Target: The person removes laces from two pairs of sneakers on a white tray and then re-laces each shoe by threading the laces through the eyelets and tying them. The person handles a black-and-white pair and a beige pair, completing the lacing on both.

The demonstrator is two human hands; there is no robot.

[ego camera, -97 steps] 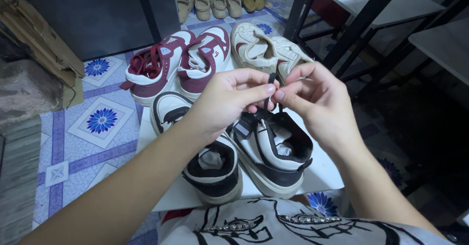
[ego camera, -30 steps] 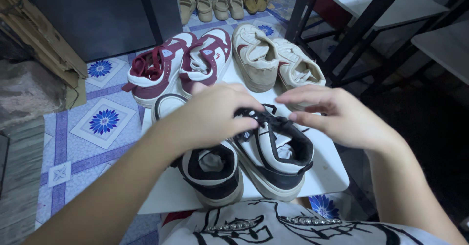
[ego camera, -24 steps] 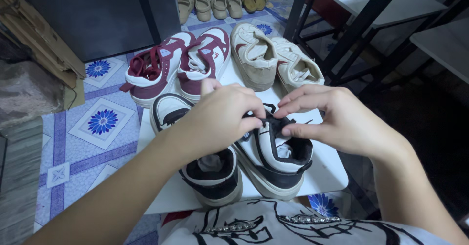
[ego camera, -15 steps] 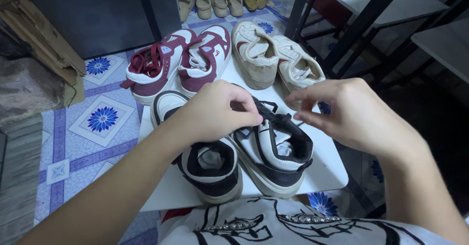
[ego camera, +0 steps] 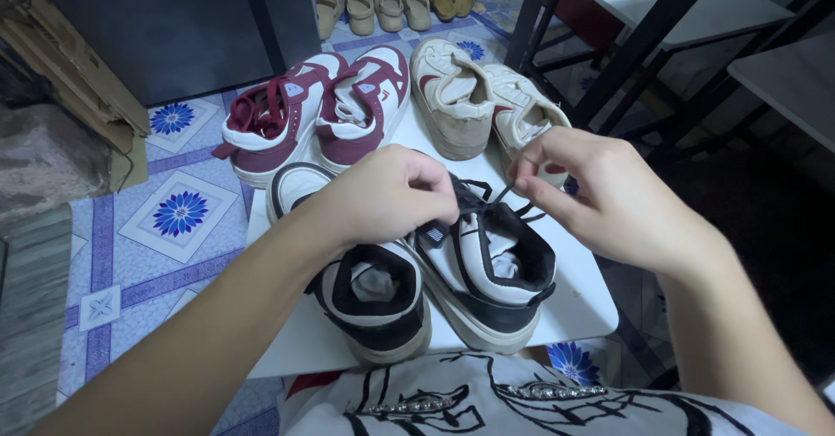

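A pair of black-and-white high-top shoes stands on a white board [ego camera: 583,301] in front of me, toes pointing away. My left hand [ego camera: 383,197] rests on the lacing of the right shoe [ego camera: 487,271], fingers pinched on its black lace [ego camera: 481,194]. My right hand [ego camera: 591,193] hovers just right of the shoe's tongue, thumb and forefinger pinching the other end of the lace and pulling it up and right. My left forearm crosses over the left shoe [ego camera: 370,292].
A maroon-and-white pair of shoes [ego camera: 317,110] and a cream pair [ego camera: 483,101] sit at the board's far edge. Sandals [ego camera: 391,6] line the far wall. Black table legs [ego camera: 609,71] stand at the right; blue flowered floor tiles [ego camera: 178,214] lie at the left.
Both hands dropped from holding the lace up in the air to the shoe's lacing. In the last half second my right hand closed in and pinched the lace again.
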